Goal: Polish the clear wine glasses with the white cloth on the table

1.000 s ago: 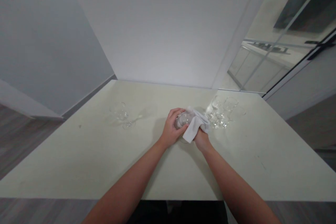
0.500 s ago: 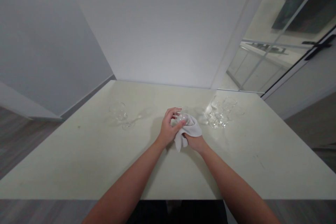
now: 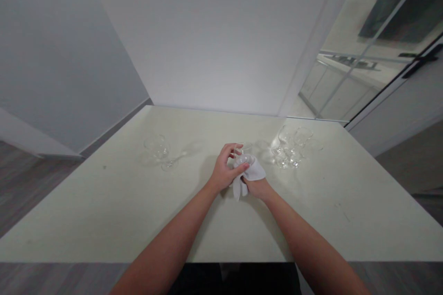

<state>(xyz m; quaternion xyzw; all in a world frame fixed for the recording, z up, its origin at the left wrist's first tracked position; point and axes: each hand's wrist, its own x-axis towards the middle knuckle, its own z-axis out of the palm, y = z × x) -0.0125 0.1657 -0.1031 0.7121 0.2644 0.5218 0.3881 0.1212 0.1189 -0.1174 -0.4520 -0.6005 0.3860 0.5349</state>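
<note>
Near the middle of the table, a clear stemmed glass (image 3: 244,149) is between my two hands, its rim facing away from me. My left hand (image 3: 224,168) curls round the bowl from the left, thumb on the near side and fingertips at the rim. Under and around the lower part of the glass is a white cloth (image 3: 255,171). My right hand (image 3: 256,187) is closed on that cloth from the right; most of its fingers are hidden inside the folds, as is the foot of the glass.
Several clear stemmed glasses (image 3: 290,150) stand close together on the right of the pale table (image 3: 104,212). More clear glassware (image 3: 159,150) stands on the left. A white wall (image 3: 214,46) rises behind the table, with a glass-paned door (image 3: 346,73) at the right.
The glass has tilted or turned slightly, so its rim shows more clearly. My left fingers and thumb have shifted a little to the right, and the cloth's folds have moved slightly.
</note>
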